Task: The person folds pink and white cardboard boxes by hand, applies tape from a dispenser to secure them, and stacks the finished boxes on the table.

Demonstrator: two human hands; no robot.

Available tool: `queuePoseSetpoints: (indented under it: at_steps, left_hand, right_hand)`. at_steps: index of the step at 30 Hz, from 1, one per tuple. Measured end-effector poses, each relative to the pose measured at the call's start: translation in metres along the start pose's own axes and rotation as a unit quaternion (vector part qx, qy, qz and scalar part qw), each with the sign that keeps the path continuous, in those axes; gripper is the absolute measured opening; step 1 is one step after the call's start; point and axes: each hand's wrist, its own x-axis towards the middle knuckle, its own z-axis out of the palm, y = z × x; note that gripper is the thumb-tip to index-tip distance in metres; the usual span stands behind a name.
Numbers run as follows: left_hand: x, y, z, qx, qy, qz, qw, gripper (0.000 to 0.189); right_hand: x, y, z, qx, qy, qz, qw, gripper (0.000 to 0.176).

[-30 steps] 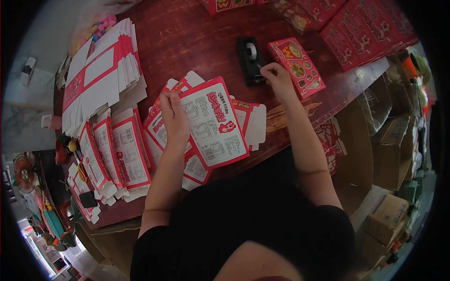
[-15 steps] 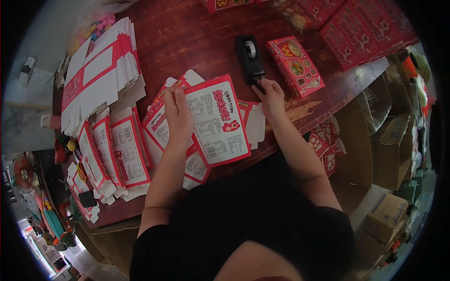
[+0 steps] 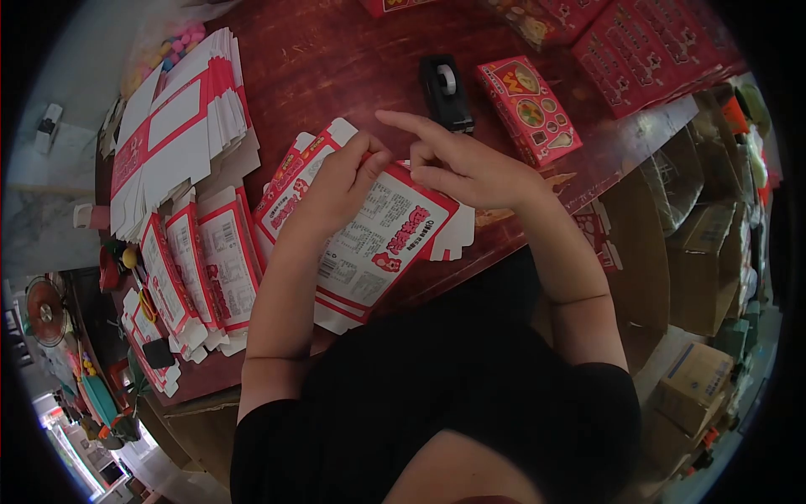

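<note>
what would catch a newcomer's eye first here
At the centre the left hand grips the top edge of a flat red-and-white carton, with the right hand beside it, index finger stretched out. Behind them on the dark wooden table sit a black tape dispenser and an assembled red box; a tall stack of flat cartons fans out at upper left.

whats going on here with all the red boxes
A person at a dark red table holds a red and white flat carton. The left hand grips its upper edge. The right hand is at the same edge with the forefinger stretched out, and its grip is unclear. Beyond the hands stand a black tape dispenser and a made-up box. To the left lie stacks of flat cartons.
</note>
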Motion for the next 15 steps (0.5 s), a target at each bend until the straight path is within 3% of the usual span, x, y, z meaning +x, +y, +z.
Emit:
queuePoseSetpoints:
  at_steps: [2, 5, 6, 8, 11, 12, 15]
  left_hand:
    - [-0.001, -0.002, 0.0, -0.013, 0.004, 0.005, 1.0, 0.022]
    - [-0.004, -0.002, -0.001, -0.031, 0.018, 0.0, 0.999, 0.021]
    - [-0.005, 0.0, -0.002, -0.037, 0.024, -0.003, 0.999, 0.021]
    - [-0.006, 0.004, -0.002, -0.075, 0.028, -0.002, 0.997, 0.021]
    - [-0.01, 0.003, 0.0, -0.099, 0.058, 0.017, 0.993, 0.019]
    - [-0.01, 0.001, 0.001, -0.102, 0.072, 0.028, 0.992, 0.02]
    - [-0.011, -0.016, -0.007, -0.29, 0.196, 0.048, 0.935, 0.026]
  right_hand:
    - [0.004, 0.001, 0.003, -0.022, -0.005, 0.028, 0.999, 0.067]
    - [0.006, 0.01, 0.006, 0.055, 0.034, 0.078, 0.995, 0.065]
    - [0.007, 0.02, 0.008, 0.16, 0.028, 0.091, 0.982, 0.063]
    - [0.008, 0.04, 0.015, 0.365, 0.015, 0.115, 0.924, 0.058]
    - [0.008, 0.014, 0.023, 0.578, 0.052, 0.186, 0.793, 0.053]
    - [0.008, 0.017, 0.022, 0.576, 0.088, 0.175, 0.793, 0.051]
    - [-0.001, 0.06, 0.013, 0.531, 0.227, 0.11, 0.809, 0.04]
